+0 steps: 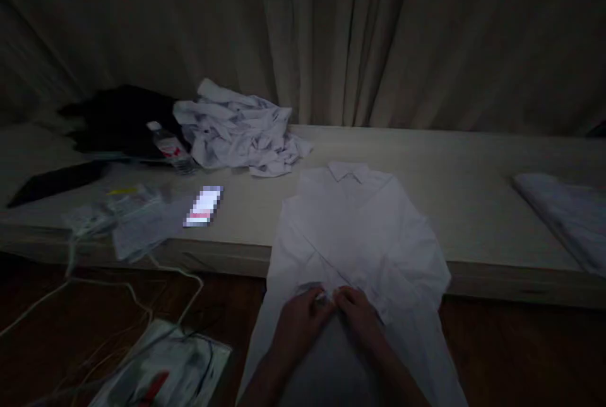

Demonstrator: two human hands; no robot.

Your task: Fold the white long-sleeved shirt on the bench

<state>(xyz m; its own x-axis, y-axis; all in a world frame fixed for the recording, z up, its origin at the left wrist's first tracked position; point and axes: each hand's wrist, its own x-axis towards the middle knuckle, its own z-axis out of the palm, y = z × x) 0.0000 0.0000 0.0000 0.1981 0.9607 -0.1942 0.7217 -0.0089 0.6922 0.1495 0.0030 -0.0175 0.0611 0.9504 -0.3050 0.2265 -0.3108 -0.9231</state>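
A white collared shirt (350,224) lies spread with its collar toward the curtain, its upper part on the pale ledge (478,205) and the rest extending down over the front edge toward me. At its lower middle my left hand (303,315) is closed, thumb and fingers pinching white fabric. Right beside it, my right hand (355,312) also pinches the cloth, and the fingertips of both hands nearly meet. The shirt's sleeves (416,268) lie folded around the hands. Dim light and blur hide the exact bit of fabric between the fingers.
Crumpled white clothes (241,129), a dark pile (123,120) and a plastic bottle (170,148) stand at the back left. A lit phone (204,206) lies near plastic bags (142,221). Folded white cloth (568,211) sits right. Cables (137,293) hang left above a box (165,363).
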